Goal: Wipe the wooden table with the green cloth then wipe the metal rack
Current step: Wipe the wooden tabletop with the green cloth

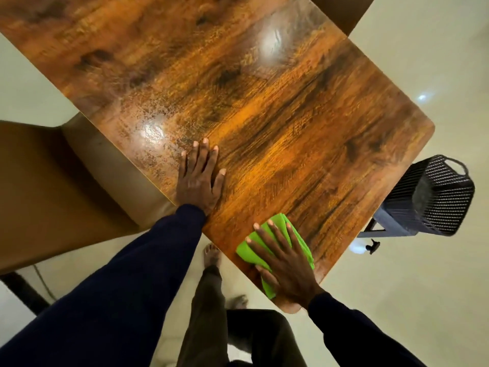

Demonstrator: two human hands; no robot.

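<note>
Head view, looking down on the wooden table, which runs diagonally across the picture with two rounded corners showing, one at the far right and one close to the person's body. The green cloth lies bunched on the top just inside that near corner, close to the edge that runs from it toward the right corner. The right hand presses flat on the cloth, fingers straight and spread, the thumb on the cloth's near side, and the wrist passes over the corner itself. The left hand rests palm down on bare wood right at the table's left edge, fingers straight and slightly apart, gripping nothing. Ahead of both hands the wood shows as one long bare stretch running up and to the left, with two bright patches of glare on it. A tan padded chair sits tight against the left edge, just beside the left hand. Another brown chair back meets the far edge at the top. Off the right edge, apart from the table, a dark ribbed basket stands on a grey stool. Pale floor surrounds it all, and a bare foot stands just beside the near edge.
</note>
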